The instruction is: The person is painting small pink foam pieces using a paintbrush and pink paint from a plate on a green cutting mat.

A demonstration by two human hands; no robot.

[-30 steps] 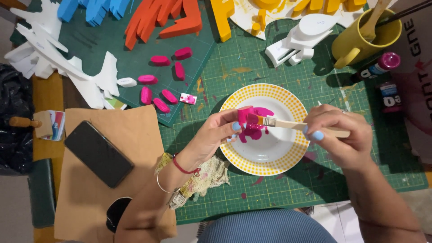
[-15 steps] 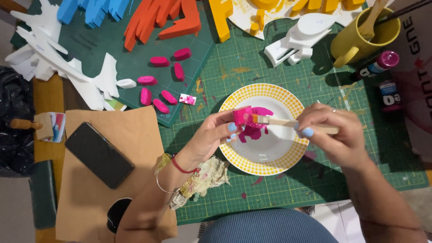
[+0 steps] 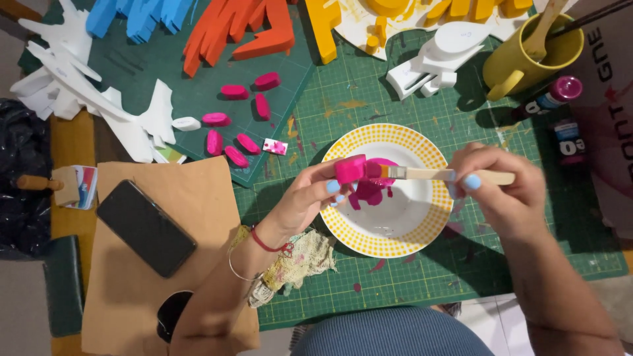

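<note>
My left hand [image 3: 306, 201] pinches a small pink foam piece [image 3: 350, 169] at the fingertips, over the yellow-rimmed plate [image 3: 395, 227]. Right hand [image 3: 501, 191], fingers pressed tog. on the paintbrush [image 3: 435, 174], bristles touching the piece's right side.

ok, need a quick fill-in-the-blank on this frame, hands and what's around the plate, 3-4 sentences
1. The right hand holds a wooden-handled flat paintbrush whose bristles touch a small foam piece painted ____.
2. The left hand holds that small foam piece above a white plate with a ____ dotted rim.
3. The black smartphone lies on a sheet of brown ____.
4. The yellow mug stands on the ____ cutting mat.

Missing words: pink; yellow; paper; green
</note>
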